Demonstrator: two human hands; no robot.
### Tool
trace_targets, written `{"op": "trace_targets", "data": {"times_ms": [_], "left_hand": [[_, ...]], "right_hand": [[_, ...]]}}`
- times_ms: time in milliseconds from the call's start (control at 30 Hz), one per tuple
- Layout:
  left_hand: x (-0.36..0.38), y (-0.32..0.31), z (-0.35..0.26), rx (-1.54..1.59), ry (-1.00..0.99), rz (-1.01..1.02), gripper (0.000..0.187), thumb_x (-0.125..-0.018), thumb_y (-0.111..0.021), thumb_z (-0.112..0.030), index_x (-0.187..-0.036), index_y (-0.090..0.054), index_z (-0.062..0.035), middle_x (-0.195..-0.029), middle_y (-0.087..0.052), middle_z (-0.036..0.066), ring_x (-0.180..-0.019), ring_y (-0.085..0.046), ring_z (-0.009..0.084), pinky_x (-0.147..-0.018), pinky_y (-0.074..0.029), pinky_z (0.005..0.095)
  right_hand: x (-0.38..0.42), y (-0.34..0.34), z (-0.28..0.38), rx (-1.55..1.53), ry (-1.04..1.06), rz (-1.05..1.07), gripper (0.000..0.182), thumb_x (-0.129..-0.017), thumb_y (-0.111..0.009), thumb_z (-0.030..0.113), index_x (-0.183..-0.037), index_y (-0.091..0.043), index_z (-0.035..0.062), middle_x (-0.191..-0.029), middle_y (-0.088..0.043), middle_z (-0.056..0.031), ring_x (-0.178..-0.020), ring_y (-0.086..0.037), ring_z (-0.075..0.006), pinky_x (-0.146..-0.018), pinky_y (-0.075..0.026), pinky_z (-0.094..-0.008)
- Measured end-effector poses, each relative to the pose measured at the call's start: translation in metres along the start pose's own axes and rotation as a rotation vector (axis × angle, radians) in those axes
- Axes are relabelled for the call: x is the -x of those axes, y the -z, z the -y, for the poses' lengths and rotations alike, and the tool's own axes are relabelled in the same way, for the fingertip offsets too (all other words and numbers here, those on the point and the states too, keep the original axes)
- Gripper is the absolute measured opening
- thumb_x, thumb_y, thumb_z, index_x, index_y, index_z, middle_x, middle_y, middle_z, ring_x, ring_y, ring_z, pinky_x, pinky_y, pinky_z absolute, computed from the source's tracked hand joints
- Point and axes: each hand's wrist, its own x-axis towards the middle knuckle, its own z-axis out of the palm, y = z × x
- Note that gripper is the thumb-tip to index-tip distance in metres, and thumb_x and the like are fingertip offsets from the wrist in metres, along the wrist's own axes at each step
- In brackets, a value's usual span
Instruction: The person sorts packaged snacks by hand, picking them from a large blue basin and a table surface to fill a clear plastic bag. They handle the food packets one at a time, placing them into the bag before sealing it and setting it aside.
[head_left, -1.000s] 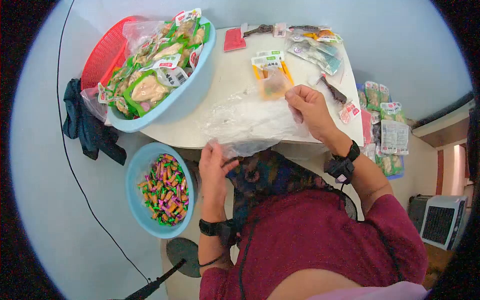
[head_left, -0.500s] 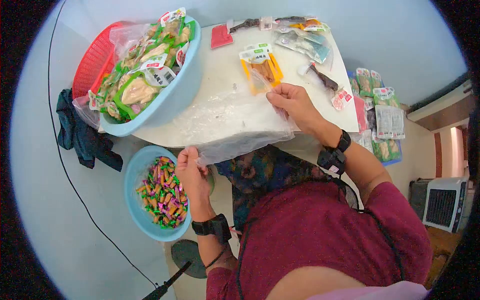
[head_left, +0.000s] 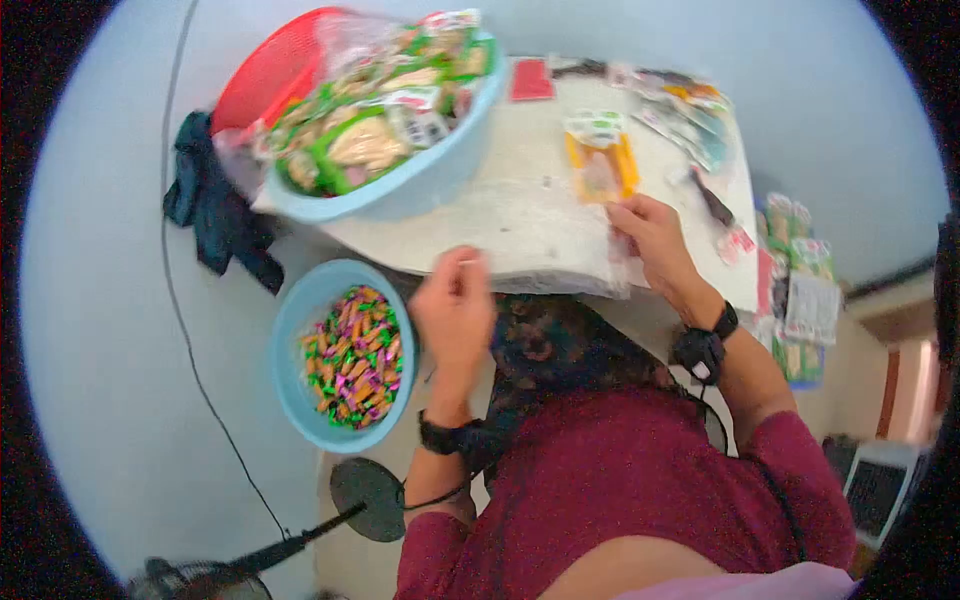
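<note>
My right hand (head_left: 655,240) pinches the edge of a clear plastic bag (head_left: 620,272), which hangs over the table's front edge. Its fingertips are just below a yellow-edged food packet (head_left: 601,160) lying on the white table (head_left: 475,215). My left hand (head_left: 455,310), blurred, is closed in front of the table, to the right of a blue basin of wrapped sweets (head_left: 360,360). What its fingers hold, if anything, cannot be made out. How far the see-through bag reaches toward the left hand is hard to see.
A large blue basin (head_left: 395,195) full of green food packets stands at the table's left, against a red basket (head_left: 262,70). More packets (head_left: 690,120) lie along the back right. A dark cloth (head_left: 215,205) hangs at left; stacked packets (head_left: 812,300) sit beyond the right edge.
My left hand has moved away from the bag's corner, up and to the right in view. My right hand still grips the bag. The whole view has shifted, with the table further right.
</note>
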Motion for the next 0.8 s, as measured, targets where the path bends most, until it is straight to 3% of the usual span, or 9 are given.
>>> {"op": "trace_targets", "data": {"times_ms": [67, 267, 500, 800], "left_hand": [[0.003, -0.023, -0.013, 0.130, -0.006, 0.188, 0.018, -0.088, -0.064, -0.015, -0.099, -0.066, -0.0008, -0.071, -0.063, 0.002, -0.065, -0.054, 0.0061, -0.058, -0.045, 0.0242], [0.003, -0.060, -0.027, 0.185, -0.072, 0.326, 0.026, -0.080, -0.072, -0.019, -0.098, -0.062, -0.0029, -0.068, -0.061, 0.008, -0.059, -0.057, 0.0142, -0.055, -0.047, 0.0297], [0.005, -0.061, -0.033, 0.038, -0.004, 0.344, 0.041, -0.072, -0.080, -0.030, -0.094, -0.056, -0.0043, -0.068, -0.059, 0.010, -0.058, -0.058, 0.0205, -0.056, -0.048, 0.0341], [0.009, -0.061, -0.027, 0.078, -0.064, 0.294, 0.031, -0.077, -0.074, -0.024, -0.093, -0.059, -0.0021, -0.070, -0.061, 0.013, -0.058, -0.060, 0.0227, -0.055, -0.049, 0.0340]], "right_hand": [[0.003, -0.005, 0.006, 0.006, -0.036, 0.014, 0.023, -0.086, -0.069, 0.024, -0.078, -0.060, 0.0038, -0.068, -0.059, -0.0031, -0.054, -0.054, -0.0093, -0.048, -0.043, -0.0237], [0.008, -0.015, 0.009, 0.067, 0.039, 0.119, 0.023, -0.084, -0.071, 0.022, -0.078, -0.058, 0.0041, -0.066, -0.060, -0.0026, -0.055, -0.055, -0.0094, -0.049, -0.044, -0.0228], [0.014, -0.028, 0.010, -0.143, -0.038, 0.288, 0.026, -0.087, -0.069, 0.026, -0.075, -0.058, 0.0056, -0.066, -0.059, -0.0012, -0.056, -0.054, -0.0073, -0.051, -0.043, -0.0202], [0.013, -0.024, 0.009, -0.108, -0.064, 0.376, 0.025, -0.092, -0.062, 0.030, -0.081, -0.062, 0.0067, -0.071, -0.061, 0.0013, -0.058, -0.052, -0.0052, -0.052, -0.040, -0.0199]]}}
